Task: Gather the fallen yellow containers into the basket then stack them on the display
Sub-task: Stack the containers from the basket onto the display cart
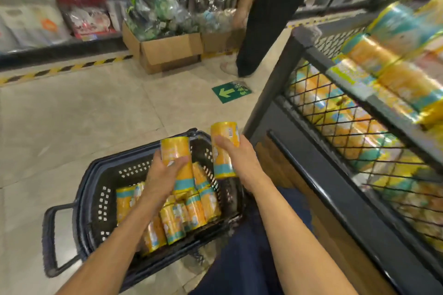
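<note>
A dark plastic basket [96, 189] stands on the floor in front of me, with several yellow containers [191, 211] with teal bands lying inside. My left hand [165, 175] grips one yellow container [176, 151] above the basket. My right hand [239, 158] grips another yellow container [224, 148], raised above the basket's right edge. To the right is the dark wire-mesh display [347, 93], stocked with many more yellow containers [388, 60] on its upper shelf and behind the mesh.
Another person [263, 19] stands ahead beside open cardboard boxes [167, 50] of bagged goods. Shelves of packaged goods [60, 14] line the far left. A green arrow sticker [230, 92] and hazard tape mark the tiled floor. My dark-trousered leg [251, 246] is beside the basket.
</note>
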Demonstrator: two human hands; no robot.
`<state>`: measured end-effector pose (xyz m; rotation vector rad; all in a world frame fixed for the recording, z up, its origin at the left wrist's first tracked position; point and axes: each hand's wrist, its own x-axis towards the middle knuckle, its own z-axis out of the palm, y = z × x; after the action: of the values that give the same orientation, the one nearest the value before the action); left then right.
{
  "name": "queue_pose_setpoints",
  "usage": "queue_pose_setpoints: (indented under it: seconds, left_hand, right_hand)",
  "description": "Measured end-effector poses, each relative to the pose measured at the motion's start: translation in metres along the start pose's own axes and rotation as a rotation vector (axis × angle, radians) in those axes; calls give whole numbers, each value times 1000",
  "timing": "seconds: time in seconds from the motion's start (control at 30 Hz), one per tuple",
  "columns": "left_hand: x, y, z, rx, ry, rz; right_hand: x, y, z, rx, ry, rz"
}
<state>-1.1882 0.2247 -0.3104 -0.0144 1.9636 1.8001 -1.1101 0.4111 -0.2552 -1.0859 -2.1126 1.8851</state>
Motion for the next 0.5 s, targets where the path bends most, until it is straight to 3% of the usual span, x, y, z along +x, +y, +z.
queue_pose_setpoints:
  seconds: [0.3,0.5]
  left_hand:
    - [-98,172,99,-151,-396,331]
    - [-183,246,190,-134,-665,564]
  right_hand:
    - [-140,-100,-147,37,273,-417]
    - [-233,-129,-240,52,553,-556]
